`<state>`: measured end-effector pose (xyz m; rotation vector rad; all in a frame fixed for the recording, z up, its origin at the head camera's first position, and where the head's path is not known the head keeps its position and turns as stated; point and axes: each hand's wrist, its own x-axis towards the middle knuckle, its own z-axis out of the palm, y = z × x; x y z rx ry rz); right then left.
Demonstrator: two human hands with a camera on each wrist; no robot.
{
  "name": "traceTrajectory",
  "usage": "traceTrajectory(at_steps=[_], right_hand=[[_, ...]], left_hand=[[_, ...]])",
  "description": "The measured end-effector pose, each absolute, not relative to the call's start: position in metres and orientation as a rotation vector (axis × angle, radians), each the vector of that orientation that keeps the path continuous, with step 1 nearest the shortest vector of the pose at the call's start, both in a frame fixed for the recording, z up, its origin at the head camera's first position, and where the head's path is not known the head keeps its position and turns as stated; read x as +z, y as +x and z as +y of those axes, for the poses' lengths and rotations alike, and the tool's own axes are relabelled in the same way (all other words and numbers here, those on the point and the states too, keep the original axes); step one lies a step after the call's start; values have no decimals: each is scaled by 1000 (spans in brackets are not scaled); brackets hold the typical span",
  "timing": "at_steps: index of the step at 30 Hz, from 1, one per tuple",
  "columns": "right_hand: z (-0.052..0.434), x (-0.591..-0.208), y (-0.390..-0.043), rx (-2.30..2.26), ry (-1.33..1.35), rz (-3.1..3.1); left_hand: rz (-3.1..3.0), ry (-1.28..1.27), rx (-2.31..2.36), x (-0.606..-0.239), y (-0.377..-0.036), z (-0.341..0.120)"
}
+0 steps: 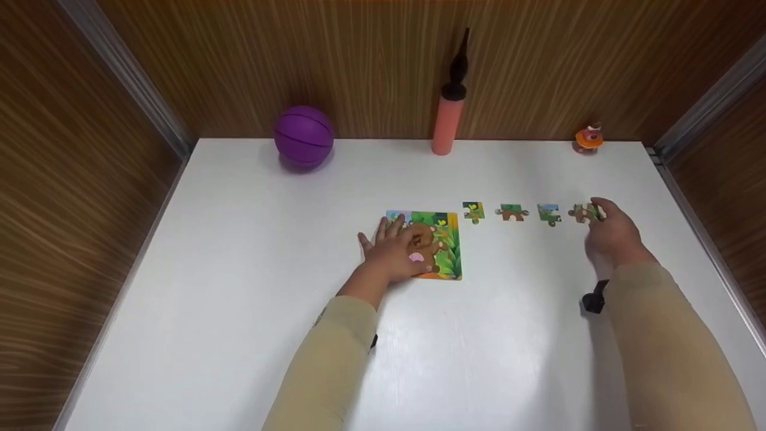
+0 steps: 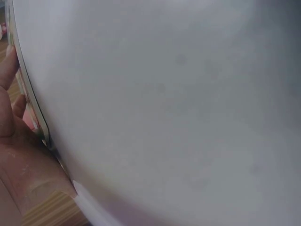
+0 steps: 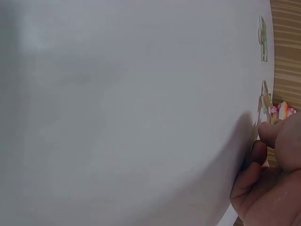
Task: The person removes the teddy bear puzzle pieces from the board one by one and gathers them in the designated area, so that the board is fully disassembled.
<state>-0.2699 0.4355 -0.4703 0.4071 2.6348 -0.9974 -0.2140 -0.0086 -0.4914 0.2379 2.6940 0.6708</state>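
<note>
My left hand [image 1: 392, 254] lies with spread fingers on a square jigsaw puzzle [image 1: 450, 251] showing brown animals among green leaves, covering its left part. In the left wrist view the puzzle's edge [image 2: 36, 103] shows beside that hand. At the right, my right hand [image 1: 616, 233] pinches the right end of a jigsaw piece [image 1: 580, 213] between thumb and index finger. The piece lies at the end of a row with a blue-sky piece [image 1: 549, 214], a brown and green piece [image 1: 511, 212] and a piece with a yellow patch [image 1: 472, 211].
Along the back of the white table [image 1: 239, 269] stand a purple ball [image 1: 304, 137], a pink hand pump [image 1: 448, 123] with a black top, and a small orange and pink figurine [image 1: 589, 139]. Wood-grain panels [image 1: 371, 66] enclose the back and sides.
</note>
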Motion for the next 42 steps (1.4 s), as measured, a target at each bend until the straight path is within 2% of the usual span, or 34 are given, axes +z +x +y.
traceTrajectory(at_steps=[11,22,33,42], right_hand=[[429,-477,-262,-919,393,2819],[420,-479,-250,-1063,368,2759],[359,-481,-237,-1022,380,2900],[290,-470,-223,-982,46,2974]], left_hand=[[2703,246,700,-489,-215,-9],[2704,270,670,-488,-215,-8],[2701,255,710,-492,-213,-8],[2694,255,717,-493,-212,-10]])
